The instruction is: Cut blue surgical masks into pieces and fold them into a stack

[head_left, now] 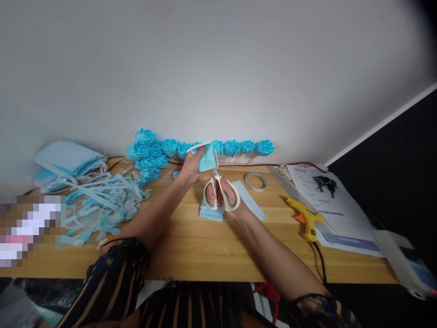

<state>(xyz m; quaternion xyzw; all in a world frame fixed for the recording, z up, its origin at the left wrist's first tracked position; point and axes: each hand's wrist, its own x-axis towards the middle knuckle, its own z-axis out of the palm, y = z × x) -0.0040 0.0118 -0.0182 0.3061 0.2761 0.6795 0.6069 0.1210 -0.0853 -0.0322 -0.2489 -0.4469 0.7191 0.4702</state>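
My left hand (pixel 191 165) grips a folded piece of light blue face-mask fabric (pixel 207 158), held up above the table. In my right hand (pixel 221 193) is a pair of scissors (pixel 231 196) with cream handles, thumb and fingers through the loops. The blades point up along the right edge of the fabric; whether they touch it I cannot tell. Below my right hand lies a small stack of cut blue pieces (pixel 210 212). A flat pale blue strip (pixel 251 200) rests just to its right.
Blue fabric flowers (pixel 232 147) line the wall, heaped at the left (pixel 146 152). Face masks (pixel 70 157) and tangled cut strips (pixel 102 205) cover the left side. Rightward are a tape roll (pixel 256 187), a yellow glue gun (pixel 305 218), printed paper (pixel 344 218) and keys (pixel 325 183).
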